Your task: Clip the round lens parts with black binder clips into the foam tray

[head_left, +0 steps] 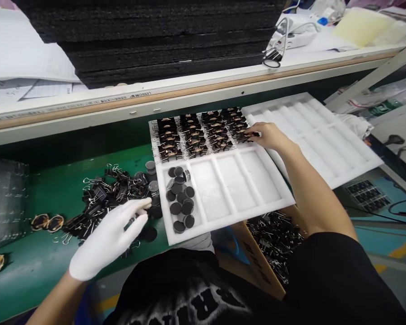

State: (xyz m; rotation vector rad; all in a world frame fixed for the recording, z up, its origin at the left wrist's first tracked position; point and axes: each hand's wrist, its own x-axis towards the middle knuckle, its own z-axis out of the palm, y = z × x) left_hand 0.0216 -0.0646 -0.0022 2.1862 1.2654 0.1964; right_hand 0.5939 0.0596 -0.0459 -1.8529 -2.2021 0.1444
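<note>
My left hand [110, 234], in a white glove, hovers at the right side of a heap of black binder clips [103, 194] on the green bench. Its thumb and fingers are apart, with nothing visible between them. Loose black discs [155, 212] lie by its fingertips. My bare right hand [269, 135] reaches to the far right column of a white tray [223, 216], its fingers closed on a binder clip [252, 134]. Rows of clipped pieces [192, 135] with gold-brown parts fill the tray's far compartments. More dark discs [181, 198] lie in its near left compartment.
A second white tray [325, 135] lies at the right. Below sits a cardboard box [257, 259] with more clips. Round gold-rimmed pieces [47, 222] and clear plastic trays [5, 203] are at left. A shelf with stacked black foam [169, 40] spans the back.
</note>
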